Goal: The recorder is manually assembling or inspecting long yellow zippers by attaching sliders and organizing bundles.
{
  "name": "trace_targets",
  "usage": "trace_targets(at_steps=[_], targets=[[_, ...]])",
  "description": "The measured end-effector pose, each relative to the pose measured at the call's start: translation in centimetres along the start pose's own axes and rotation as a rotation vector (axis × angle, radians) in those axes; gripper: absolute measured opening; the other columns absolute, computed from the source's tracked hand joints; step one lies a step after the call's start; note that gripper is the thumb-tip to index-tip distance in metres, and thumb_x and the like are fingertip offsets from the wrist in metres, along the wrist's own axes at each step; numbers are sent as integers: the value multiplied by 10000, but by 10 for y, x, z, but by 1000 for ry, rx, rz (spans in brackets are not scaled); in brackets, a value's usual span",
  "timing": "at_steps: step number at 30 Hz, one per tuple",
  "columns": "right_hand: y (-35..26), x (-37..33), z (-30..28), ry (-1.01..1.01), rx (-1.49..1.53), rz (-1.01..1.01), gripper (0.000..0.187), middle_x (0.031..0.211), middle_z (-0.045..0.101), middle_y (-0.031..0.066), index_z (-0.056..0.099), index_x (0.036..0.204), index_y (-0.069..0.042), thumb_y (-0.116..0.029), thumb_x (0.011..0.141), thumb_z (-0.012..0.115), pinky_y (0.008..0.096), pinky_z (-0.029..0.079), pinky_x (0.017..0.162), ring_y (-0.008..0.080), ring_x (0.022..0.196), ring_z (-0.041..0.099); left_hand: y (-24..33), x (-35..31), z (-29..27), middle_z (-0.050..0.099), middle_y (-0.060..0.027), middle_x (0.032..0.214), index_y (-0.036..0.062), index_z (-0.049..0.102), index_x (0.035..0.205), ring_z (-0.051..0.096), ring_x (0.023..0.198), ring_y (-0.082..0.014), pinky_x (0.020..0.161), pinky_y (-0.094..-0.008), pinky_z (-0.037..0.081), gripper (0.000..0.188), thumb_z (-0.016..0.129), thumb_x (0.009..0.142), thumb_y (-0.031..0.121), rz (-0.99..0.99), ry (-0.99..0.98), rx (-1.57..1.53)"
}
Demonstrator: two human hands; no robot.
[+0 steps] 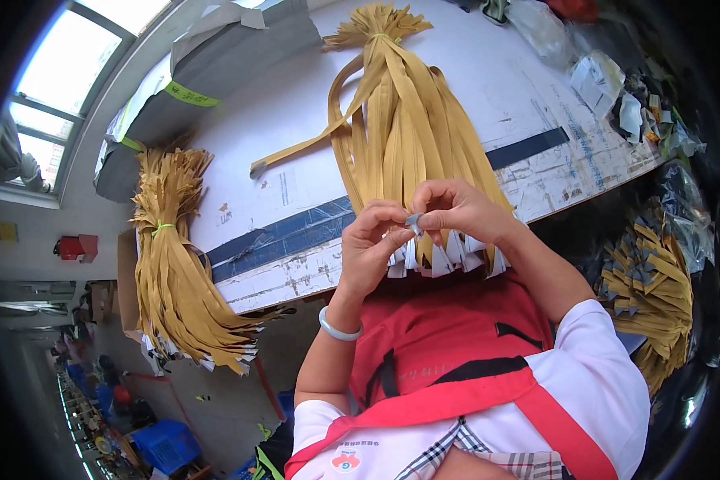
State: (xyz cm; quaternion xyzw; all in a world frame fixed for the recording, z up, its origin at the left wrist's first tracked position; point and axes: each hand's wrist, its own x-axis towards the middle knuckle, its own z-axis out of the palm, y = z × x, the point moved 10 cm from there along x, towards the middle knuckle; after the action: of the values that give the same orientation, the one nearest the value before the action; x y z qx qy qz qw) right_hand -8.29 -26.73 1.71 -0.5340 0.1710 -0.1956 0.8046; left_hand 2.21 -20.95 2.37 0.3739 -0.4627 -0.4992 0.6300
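Observation:
My left hand (369,245), with a pale bracelet on its wrist, and my right hand (462,211) meet at the table's near edge. Between their thumbs and fingertips they pinch a small grey piece (414,223), too small to make out fully. Just beyond and under my hands lies a bundle of mustard-yellow zipper tapes (404,120), tied near its far end. Its near ends carry white or silvery tips and hang at the table edge. One loose tape (296,150) curves out to the left and ends in a grey tip.
A second tied bundle of yellow tapes (164,272) droops over the table's left end. On the lower right sits another bundle with grey tips (652,280). Grey boxes (240,48) stand at the back left of the white table (488,72). Plastic bags (540,32) and scraps crowd the right.

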Motion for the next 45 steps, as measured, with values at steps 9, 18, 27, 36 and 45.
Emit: trace_targets(at_steps=[9,18,27,36,45], targets=[[8,0,-4,2,-7,72,155,788,674,28,625,927,-38,-149,910,731,218,519,606,75,644,646,11,-7,-4,604,-68,1029,-18,652,964,586,930,-124,838,-243,472,153,710,840,-87,114,72,342],[-40,-11,37,198,-934,-494,158,790,526,99,575,867,-28,-85,857,722,350,453,547,262,649,582,2,-28,-10,565,-60,995,-17,587,947,570,875,-117,786,-230,478,118,651,881,-91,99,295,344],[-30,-21,26,352,-951,-624,107,814,569,88,584,952,-40,-61,904,677,295,479,615,227,667,588,-7,-32,-12,594,-45,975,-14,592,959,581,892,-102,793,-225,478,82,639,914,-64,-17,263,204],[0,-5,20,54,-633,-107,123,836,605,33,590,933,-23,-52,903,705,270,500,658,113,749,612,-7,-33,-14,622,-32,888,-10,591,986,599,831,-98,785,-226,488,53,618,948,-34,14,211,309],[-24,-11,9,391,-969,-557,52,861,580,81,608,963,-11,-38,932,640,284,493,670,173,745,611,7,-21,-4,645,-57,900,-31,592,1012,627,824,-118,736,-250,517,93,625,931,-60,137,269,434]])
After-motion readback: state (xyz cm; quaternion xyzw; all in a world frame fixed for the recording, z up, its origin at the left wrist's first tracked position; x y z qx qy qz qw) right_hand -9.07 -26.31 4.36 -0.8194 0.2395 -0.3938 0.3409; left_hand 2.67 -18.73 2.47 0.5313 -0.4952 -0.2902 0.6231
